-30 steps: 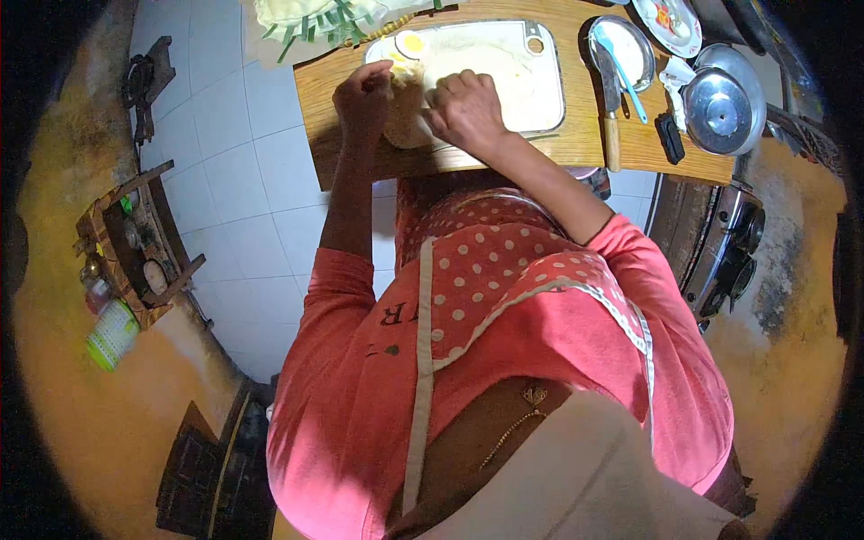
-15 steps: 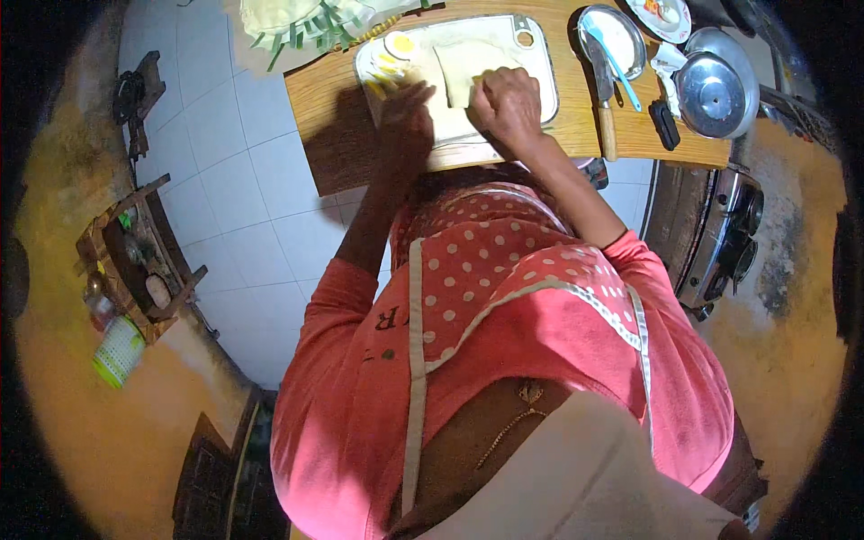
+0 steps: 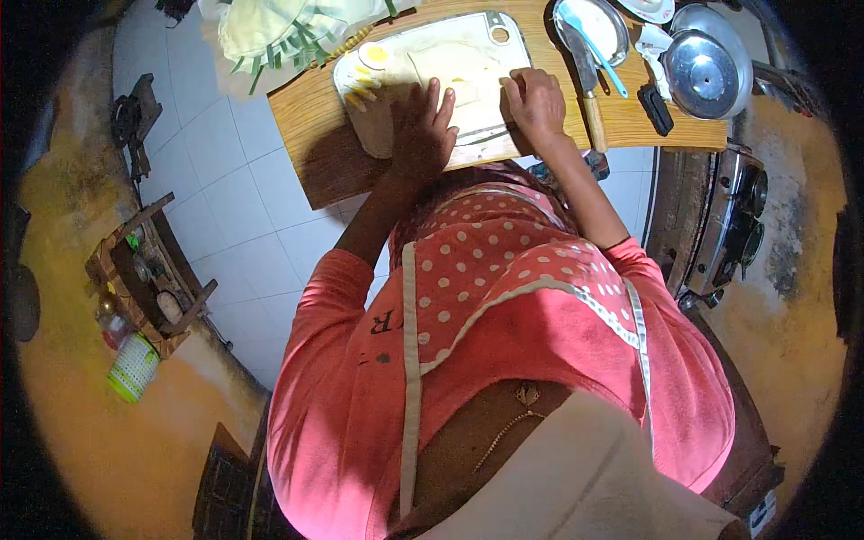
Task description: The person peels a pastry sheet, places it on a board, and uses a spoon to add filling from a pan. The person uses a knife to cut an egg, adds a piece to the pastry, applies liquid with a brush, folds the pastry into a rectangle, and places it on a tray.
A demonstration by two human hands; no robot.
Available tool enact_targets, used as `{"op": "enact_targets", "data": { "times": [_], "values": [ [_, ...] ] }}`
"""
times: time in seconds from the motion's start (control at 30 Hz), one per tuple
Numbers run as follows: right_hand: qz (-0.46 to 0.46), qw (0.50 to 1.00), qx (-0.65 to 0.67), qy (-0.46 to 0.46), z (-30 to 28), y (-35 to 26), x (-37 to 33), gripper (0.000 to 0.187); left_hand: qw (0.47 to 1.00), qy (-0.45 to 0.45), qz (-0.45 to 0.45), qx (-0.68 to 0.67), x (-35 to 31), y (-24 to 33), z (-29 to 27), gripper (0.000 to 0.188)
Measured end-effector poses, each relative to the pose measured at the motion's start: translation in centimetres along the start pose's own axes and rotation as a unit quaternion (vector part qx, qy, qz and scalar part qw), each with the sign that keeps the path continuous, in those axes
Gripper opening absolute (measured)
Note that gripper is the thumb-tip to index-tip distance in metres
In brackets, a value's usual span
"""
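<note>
A pale, flat sheet of dough [image 3: 432, 67] lies on the white cutting board [image 3: 364, 135], with small yellow bits on its surface. My left hand [image 3: 425, 130] rests at its near left part, in shadow, fingers spread apart and holding nothing. At the board's right edge is my right hand [image 3: 538, 103], its fingers bent inward and close together. What is under those fingers, if anything, is hidden. Slices of boiled egg [image 3: 373, 57], white with yellow centres, sit at the board's upper left corner.
Right of the board lie a knife [image 3: 592, 117] with a wooden handle, a bowl of white content [image 3: 594, 31] with a blue brush [image 3: 605, 61] across it, a black object [image 3: 655, 110] and a metal lid [image 3: 702, 76]. Green strips [image 3: 283, 40] on pale wrapping are at the back left.
My right hand has moved off the dough to the board's right edge. My left hand has shifted slightly right and nearer, its fingers now spread. The view has shifted slightly.
</note>
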State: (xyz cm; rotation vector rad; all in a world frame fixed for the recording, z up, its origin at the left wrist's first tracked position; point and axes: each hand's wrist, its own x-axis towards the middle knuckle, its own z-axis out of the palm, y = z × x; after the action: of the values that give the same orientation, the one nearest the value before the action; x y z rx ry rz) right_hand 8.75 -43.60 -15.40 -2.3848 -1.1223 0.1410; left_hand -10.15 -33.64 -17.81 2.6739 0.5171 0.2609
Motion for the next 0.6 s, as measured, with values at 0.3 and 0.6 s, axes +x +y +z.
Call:
{"op": "enact_targets", "data": {
  "times": [0.3,0.6],
  "values": [
    [0.014,0.997,-0.014,-0.072,0.9,-0.7,1.0,0.02,1.0,0.009,-0.019,-0.009,0.2,1.1,-0.9,0.058],
    [-0.052,0.982,0.179,-0.024,0.1,-6.6,-0.5,0.018,0.99,0.063,-0.03,-0.124,-0.4,0.6,-1.9,0.043]
  ]
}}
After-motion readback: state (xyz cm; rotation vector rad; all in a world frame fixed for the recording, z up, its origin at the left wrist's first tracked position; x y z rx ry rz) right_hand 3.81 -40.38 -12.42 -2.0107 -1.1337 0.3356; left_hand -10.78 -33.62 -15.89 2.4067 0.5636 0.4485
